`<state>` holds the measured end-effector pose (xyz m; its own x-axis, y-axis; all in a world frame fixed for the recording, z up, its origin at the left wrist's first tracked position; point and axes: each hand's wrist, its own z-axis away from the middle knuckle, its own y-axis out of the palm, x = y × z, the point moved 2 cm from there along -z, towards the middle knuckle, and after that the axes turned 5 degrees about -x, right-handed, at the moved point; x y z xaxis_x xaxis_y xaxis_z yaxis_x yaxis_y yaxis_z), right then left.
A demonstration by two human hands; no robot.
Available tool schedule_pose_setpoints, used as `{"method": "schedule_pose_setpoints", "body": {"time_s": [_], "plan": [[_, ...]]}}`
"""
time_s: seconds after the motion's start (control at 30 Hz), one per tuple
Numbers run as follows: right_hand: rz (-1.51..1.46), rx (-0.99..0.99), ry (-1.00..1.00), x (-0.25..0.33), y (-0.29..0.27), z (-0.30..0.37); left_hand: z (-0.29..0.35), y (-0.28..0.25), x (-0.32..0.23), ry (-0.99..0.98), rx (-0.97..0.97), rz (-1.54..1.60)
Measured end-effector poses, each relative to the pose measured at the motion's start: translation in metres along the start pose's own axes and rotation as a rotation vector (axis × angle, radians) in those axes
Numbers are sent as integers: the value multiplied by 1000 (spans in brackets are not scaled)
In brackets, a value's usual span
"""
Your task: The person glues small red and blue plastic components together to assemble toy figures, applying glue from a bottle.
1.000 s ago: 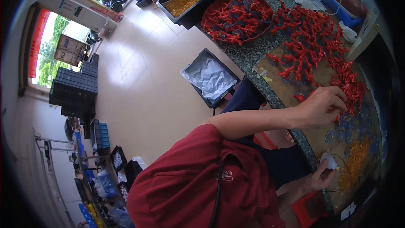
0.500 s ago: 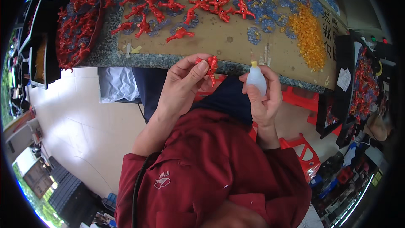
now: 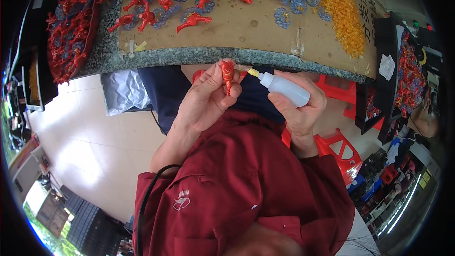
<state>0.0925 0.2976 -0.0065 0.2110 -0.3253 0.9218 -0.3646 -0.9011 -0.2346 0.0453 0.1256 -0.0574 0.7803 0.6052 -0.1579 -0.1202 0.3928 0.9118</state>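
Note:
Between its thumb and fingers my left hand [image 3: 204, 96] pinches a small red plastic figure [image 3: 227, 77], held upright just in front of the table's edge. My right hand [image 3: 302, 102] is wrapped round a white squeeze bottle [image 3: 287, 89] with a yellow collar and a thin, pale nozzle. The bottle lies tilted over, its nozzle pointing left at the upper part of the figure. Whether the tip touches the figure I cannot make out. Beyond the hands, several red figures [image 3: 194, 21] and clear bluish flower-shaped pieces [image 3: 282, 17] lie on the cardboard [image 3: 237, 32].
Small amber pieces [image 3: 345, 23] are heaped at the table's right. A red tray [image 3: 71, 38] of figures and bluish pieces sits at the left, on the speckled stone edge [image 3: 170, 57]. Red stools [image 3: 339, 151] stand below right, near a black bin [image 3: 405, 80] holding more pieces.
The bottle has tipped from upright to nearly sideways, and its nozzle has come left to the red figure. My left hand has turned the figure and shifted slightly. The view has moved a little.

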Motion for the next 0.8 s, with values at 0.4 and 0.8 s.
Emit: {"method": "schedule_pose_setpoints", "body": {"time_s": [0.4, 0.8], "plan": [[112, 23, -30, 6, 2, 1, 0, -4, 1, -9, 17, -41], [46, 38, 1, 6, -2, 0, -3, -8, 3, -33, 72, -49]]}}
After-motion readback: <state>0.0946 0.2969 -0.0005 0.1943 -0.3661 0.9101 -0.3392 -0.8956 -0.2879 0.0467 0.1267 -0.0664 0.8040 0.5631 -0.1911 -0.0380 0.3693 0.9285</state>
